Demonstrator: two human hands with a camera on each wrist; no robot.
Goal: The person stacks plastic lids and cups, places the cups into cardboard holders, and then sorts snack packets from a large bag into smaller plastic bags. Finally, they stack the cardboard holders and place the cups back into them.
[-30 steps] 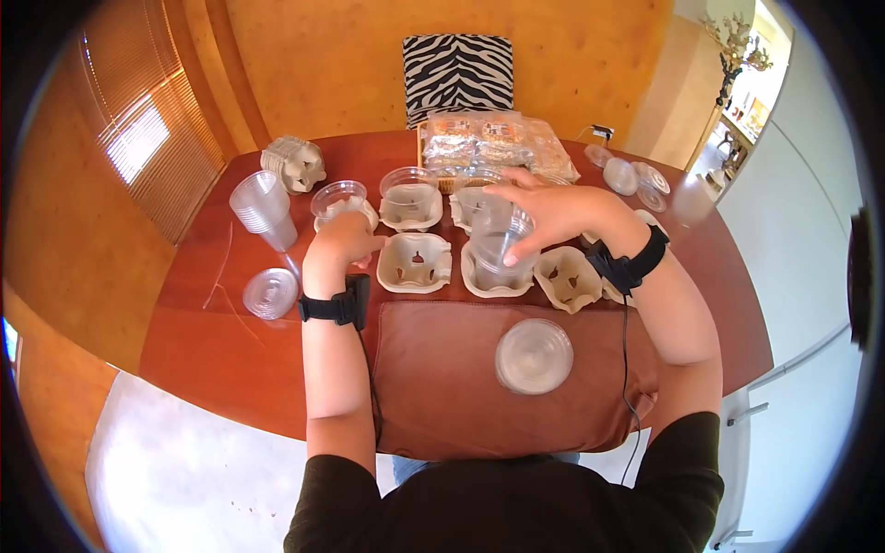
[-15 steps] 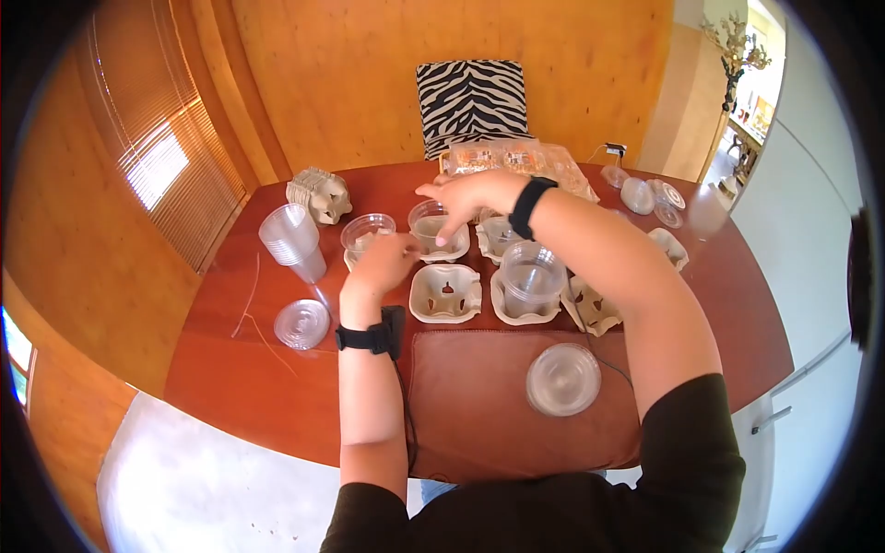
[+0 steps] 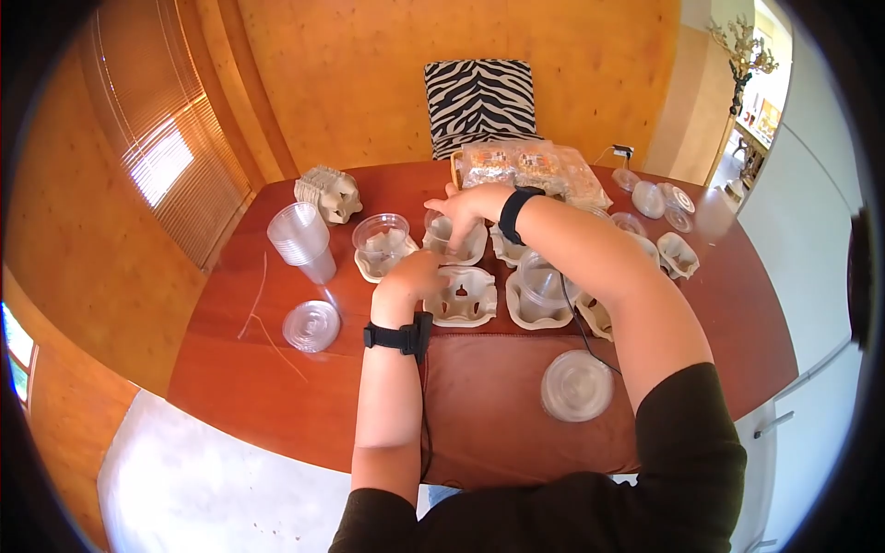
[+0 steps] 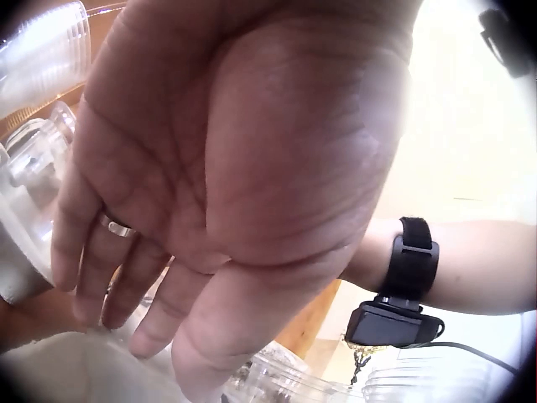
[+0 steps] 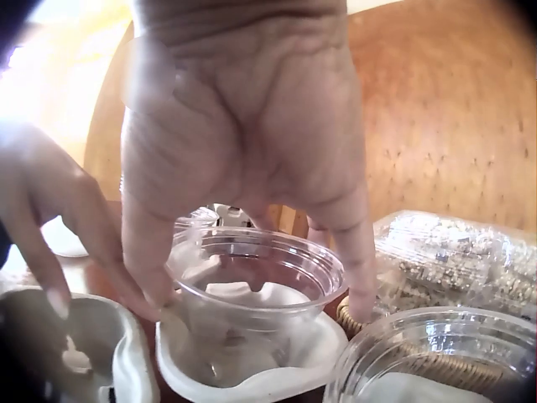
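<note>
My right hand (image 3: 472, 206) reaches over a clear plastic cup (image 5: 252, 304), thumb on one side of the rim and fingers on the other. That cup sits in a molded pulp cup holder (image 5: 268, 388) in the back row. My left hand (image 3: 411, 276) hovers palm-down at the left of the front pulp holder (image 3: 464, 297), its fingers loosely extended. In the right wrist view, a left fingertip lies right at the corner of the holder under the cup. The left wrist view shows a ring on the left hand (image 4: 193, 168) and nothing in its palm.
Another clear cup (image 3: 542, 279) stands in a front holder, and one more (image 3: 381, 238) in a holder at left. Stacked cups (image 3: 300, 235), stacked holders (image 3: 329, 194) and round lids (image 3: 312, 326) lie leftward. A round lid stack (image 3: 577, 385) is in front; bagged snacks (image 3: 516, 166) stand behind.
My right hand has released a cup into a front holder and moved left to the back-row cup. My left hand has shifted right and toward me, off the left cup.
</note>
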